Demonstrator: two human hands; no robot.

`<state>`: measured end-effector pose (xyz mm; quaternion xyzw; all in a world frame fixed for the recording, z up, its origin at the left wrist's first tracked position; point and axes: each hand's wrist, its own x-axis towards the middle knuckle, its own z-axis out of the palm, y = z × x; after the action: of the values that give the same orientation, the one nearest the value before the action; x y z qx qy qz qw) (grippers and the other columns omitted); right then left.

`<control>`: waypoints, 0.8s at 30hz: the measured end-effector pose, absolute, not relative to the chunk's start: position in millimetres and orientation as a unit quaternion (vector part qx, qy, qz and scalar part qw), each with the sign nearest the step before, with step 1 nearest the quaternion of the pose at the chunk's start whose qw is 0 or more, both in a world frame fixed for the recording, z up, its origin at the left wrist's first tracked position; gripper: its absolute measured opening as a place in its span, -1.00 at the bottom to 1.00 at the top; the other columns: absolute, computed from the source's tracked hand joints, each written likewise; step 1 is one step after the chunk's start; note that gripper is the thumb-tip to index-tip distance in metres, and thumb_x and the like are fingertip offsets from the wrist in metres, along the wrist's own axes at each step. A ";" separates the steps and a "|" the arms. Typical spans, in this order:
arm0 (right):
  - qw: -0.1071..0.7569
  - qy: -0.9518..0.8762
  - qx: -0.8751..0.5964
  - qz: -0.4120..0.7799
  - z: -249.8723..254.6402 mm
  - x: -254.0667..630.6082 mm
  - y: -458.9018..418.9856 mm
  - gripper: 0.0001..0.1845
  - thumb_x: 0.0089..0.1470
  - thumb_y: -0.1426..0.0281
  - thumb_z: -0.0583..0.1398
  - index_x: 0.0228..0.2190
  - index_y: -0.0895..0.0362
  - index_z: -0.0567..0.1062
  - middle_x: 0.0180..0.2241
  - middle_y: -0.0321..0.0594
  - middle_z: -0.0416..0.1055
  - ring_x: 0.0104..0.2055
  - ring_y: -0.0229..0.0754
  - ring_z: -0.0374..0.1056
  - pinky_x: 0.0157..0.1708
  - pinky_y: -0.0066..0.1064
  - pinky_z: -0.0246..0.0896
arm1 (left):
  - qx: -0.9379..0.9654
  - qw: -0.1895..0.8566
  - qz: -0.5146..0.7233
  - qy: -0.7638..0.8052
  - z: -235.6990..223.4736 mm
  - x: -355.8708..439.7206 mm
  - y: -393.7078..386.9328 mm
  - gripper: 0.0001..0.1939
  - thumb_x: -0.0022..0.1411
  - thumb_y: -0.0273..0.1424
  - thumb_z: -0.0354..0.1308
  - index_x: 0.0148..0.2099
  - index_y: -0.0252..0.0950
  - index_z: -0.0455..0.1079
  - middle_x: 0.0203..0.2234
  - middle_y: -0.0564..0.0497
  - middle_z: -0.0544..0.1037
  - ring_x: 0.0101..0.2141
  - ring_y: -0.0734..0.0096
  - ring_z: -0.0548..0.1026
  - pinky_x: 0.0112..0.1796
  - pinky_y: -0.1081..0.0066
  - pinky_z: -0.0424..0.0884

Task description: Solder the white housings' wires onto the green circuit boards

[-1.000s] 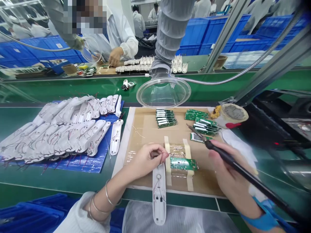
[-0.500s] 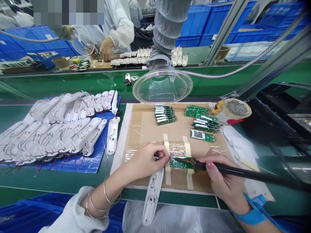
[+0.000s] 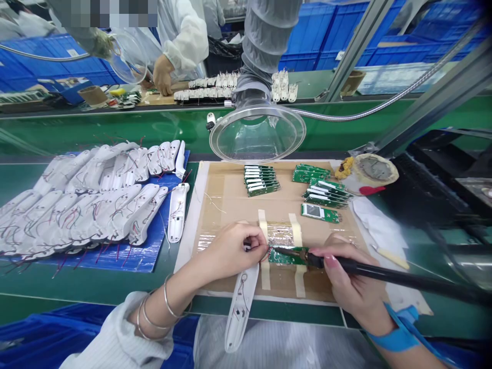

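Along the tabletop's [image 3: 46,282] left side, two rows of white shells [image 3: 111,212], too overlapped to count, lie on one blue sheet [image 3: 159,253]. One lone shell [image 3: 177,212] lies beside the left edge of the cardboard [image 3: 230,179]. My left grip [image 3: 236,251] pinches a thin red wire [image 3: 265,259]; under it, one wired shell [image 3: 241,312] juts past the tabletop's near edge. One green board [image 3: 286,259] lies across two tape strips [image 3: 300,287], nearer the cardboard's near edge. One board stack [image 3: 261,183] sits by its far edge; two board stacks [image 3: 325,195] and one screen board [image 3: 321,212] sit toward its far right corner. My right grip [image 3: 351,279] is closed around one soldering iron [image 3: 407,279], its tip at the green board's left end.
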<state>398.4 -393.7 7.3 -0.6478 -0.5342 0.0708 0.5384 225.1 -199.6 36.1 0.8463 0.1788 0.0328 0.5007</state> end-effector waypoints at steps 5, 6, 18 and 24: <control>0.555 -0.527 -0.640 0.065 5.6 398.7 -393.2 -0.85 0.18 0.46 0.18 -0.24 0.04 0.54 -0.46 -0.27 0.45 -0.46 -0.24 0.30 -0.48 -0.36 0.18 | 0.846 0.503 0.035 0.173 34.4 225.5 -199.3 -0.88 0.23 -0.44 0.15 -0.36 -0.28 0.46 -0.48 0.06 0.45 -0.41 0.52 0.39 -0.33 0.50 0.32; 0.563 -0.519 -0.640 0.058 4.8 398.5 -393.0 -0.85 0.18 0.46 0.17 -0.25 0.04 0.54 -0.46 -0.26 0.45 -0.46 -0.23 0.30 -0.48 -0.35 0.18 | 0.847 0.502 0.036 0.173 34.5 225.6 -199.4 -0.88 0.23 -0.44 0.15 -0.37 -0.29 0.46 -0.48 0.06 0.45 -0.41 0.52 0.39 -0.33 0.49 0.32; 0.554 -0.517 -0.650 0.067 5.4 397.6 -389.6 -0.84 0.19 0.45 0.17 -0.23 0.06 0.55 -0.45 -0.23 0.43 -0.44 -0.24 0.29 -0.47 -0.36 0.19 | 0.846 0.498 0.031 0.188 36.0 227.4 -201.0 -0.89 0.17 -0.47 0.13 -0.40 -0.28 0.44 -0.50 0.06 0.46 -0.41 0.50 0.40 -0.34 0.49 0.32; 0.545 -0.528 -0.649 0.057 5.9 398.0 -391.1 -0.83 0.17 0.48 0.18 -0.23 0.05 0.55 -0.46 -0.27 0.43 -0.44 -0.27 0.28 -0.46 -0.38 0.18 | 0.848 0.492 0.023 0.195 36.7 228.0 -202.0 -0.88 0.18 -0.45 0.11 -0.39 -0.27 0.44 -0.50 0.06 0.47 -0.41 0.49 0.39 -0.35 0.47 0.32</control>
<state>398.0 -391.1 5.9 -0.6489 -0.5275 0.0570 0.5453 228.0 -202.0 36.7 0.8480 0.1949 0.0233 0.4923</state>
